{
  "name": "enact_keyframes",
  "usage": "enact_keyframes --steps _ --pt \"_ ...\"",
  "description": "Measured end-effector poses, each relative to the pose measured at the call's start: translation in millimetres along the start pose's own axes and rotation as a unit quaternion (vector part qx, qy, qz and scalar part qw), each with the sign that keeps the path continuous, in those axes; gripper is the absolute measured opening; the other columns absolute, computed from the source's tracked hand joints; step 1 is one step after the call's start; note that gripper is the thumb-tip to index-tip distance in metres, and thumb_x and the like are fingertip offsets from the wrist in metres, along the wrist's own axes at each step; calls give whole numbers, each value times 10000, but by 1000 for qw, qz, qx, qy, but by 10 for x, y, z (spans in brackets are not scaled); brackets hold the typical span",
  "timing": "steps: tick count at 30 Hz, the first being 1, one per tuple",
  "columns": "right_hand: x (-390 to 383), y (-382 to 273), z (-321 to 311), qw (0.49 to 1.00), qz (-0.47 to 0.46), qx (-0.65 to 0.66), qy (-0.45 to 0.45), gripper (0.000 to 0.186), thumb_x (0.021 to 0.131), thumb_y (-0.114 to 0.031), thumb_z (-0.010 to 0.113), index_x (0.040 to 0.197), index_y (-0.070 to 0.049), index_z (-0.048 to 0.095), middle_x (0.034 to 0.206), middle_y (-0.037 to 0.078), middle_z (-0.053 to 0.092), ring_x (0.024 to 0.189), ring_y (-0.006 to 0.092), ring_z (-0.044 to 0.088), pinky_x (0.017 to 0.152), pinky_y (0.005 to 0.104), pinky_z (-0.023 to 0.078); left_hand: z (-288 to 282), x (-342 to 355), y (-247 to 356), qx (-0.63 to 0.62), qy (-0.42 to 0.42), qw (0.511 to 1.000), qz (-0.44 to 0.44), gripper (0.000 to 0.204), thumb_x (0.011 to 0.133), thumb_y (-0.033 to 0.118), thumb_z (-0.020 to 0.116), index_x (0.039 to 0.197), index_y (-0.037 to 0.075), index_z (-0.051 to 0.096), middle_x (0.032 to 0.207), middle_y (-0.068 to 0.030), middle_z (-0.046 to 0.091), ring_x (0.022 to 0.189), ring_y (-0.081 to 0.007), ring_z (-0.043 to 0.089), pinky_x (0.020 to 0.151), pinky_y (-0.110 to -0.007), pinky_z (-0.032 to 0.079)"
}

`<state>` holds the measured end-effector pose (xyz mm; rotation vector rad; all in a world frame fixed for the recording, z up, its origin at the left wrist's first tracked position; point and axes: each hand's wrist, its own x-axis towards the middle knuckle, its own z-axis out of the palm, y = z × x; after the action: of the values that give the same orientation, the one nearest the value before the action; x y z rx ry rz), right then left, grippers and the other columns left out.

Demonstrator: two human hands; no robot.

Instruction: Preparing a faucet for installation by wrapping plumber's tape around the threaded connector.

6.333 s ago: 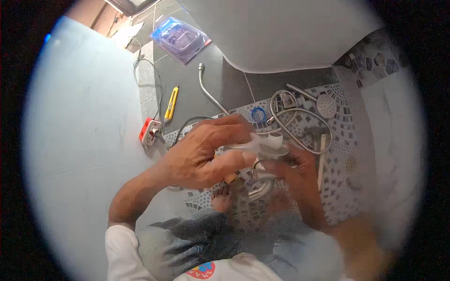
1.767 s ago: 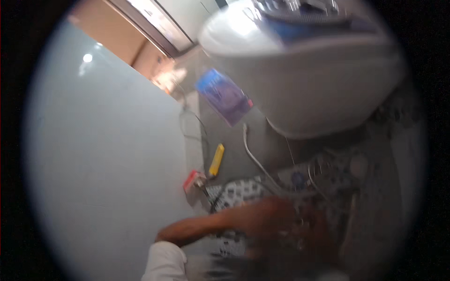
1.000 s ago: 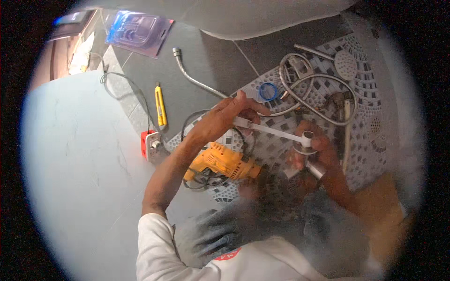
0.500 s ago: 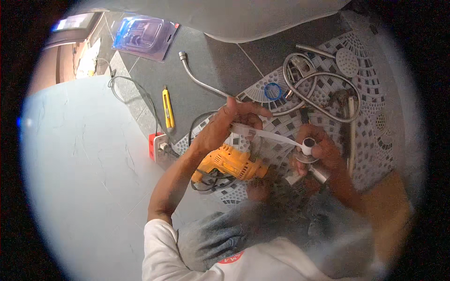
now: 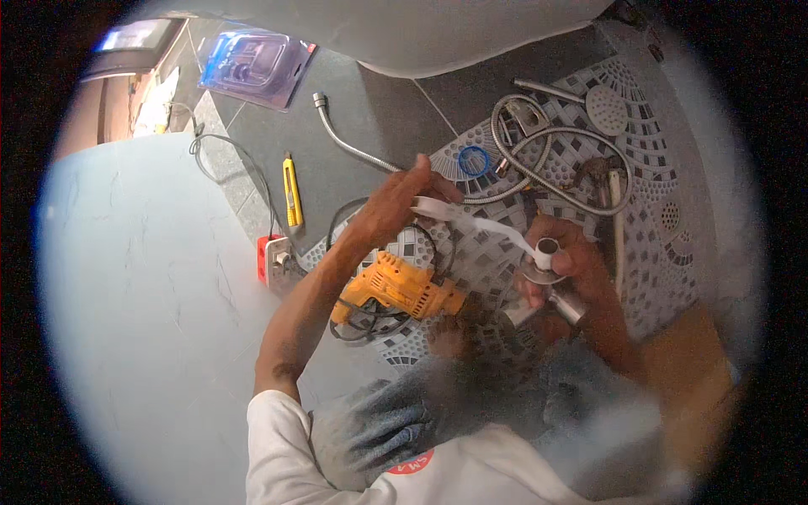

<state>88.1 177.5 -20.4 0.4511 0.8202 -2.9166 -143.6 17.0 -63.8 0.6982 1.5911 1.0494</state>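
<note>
My left hand (image 5: 394, 208) is closed around a roll of white thread seal tape (image 5: 432, 209). From the roll a loose strip, a little slack and curved, runs across to the chrome tap fitting (image 5: 569, 308) gripped in my right hand (image 5: 581, 259). White tape wraps the fitting's upturned threaded end, just above a round chrome flange (image 5: 539, 273). My right thumb presses beside the wrapped end, while other fingers curl beneath the fitting. An orange power drill (image 5: 406, 286) lies on the floor below my left hand.
A coiled metal shower hose (image 5: 572, 132) and a round shower head (image 5: 606, 112) lie at the far right, near a blue ring (image 5: 474, 161). To the left are a yellow utility knife (image 5: 292, 194), a red-and-white power socket (image 5: 273, 261) and a clear plastic package (image 5: 255, 67).
The tape strip has gone from nearly straight to slacker and curved. My left hand has turned slightly, showing more of the roll. The whole view has shifted a little.
</note>
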Motion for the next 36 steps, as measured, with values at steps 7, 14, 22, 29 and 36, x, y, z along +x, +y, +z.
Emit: enact_keyframes --steps 7,14,22,29,36 --pt "-92 -89 -82 998 -2 -10 66 370 739 -227 703 1015 -15 579 739 152 666 595 239 654 548 351 556 -33 133 -30 45 49 995 -71 593 1000 520 417 920 -10 670 830 -65 668 745 -148 587 692 -329 488" --pt "-66 -166 58 991 2 4 137 397 765 -261 726 1034 -14 571 737 162 662 603 241 655 560 350 555 -549 518 -258 412 119 902 40 328 978 330 520 1028 50 683 991 -184 671 907 -382 608 792 -394 471" --pt "-131 -143 -146 997 26 -15 76 456 759 -279 719 1083 10 580 731 156 658 568 231 634 500 339 519 353 140 512 7 -88 979 182 257 968 185 547 1158 36 635 1221 -130 582 1220 -267 503 1028 -391 379" --pt "-236 -167 -86 984 61 -45 162 617 751 -314 727 1197 61 524 859 147 662 575 209 648 508 312 556 646 155 560 -119 -217 945 215 205 916 149 612 1091 43 621 1275 -127 546 1244 -261 479 1036 -387 364" --pt "-102 -27 -55 989 53 -91 100 423 768 -289 643 1055 14 576 743 129 658 546 210 627 508 320 521 565 -65 434 -137 -152 970 132 291 846 126 654 1112 57 558 1237 -106 546 1233 -234 467 1005 -379 366"
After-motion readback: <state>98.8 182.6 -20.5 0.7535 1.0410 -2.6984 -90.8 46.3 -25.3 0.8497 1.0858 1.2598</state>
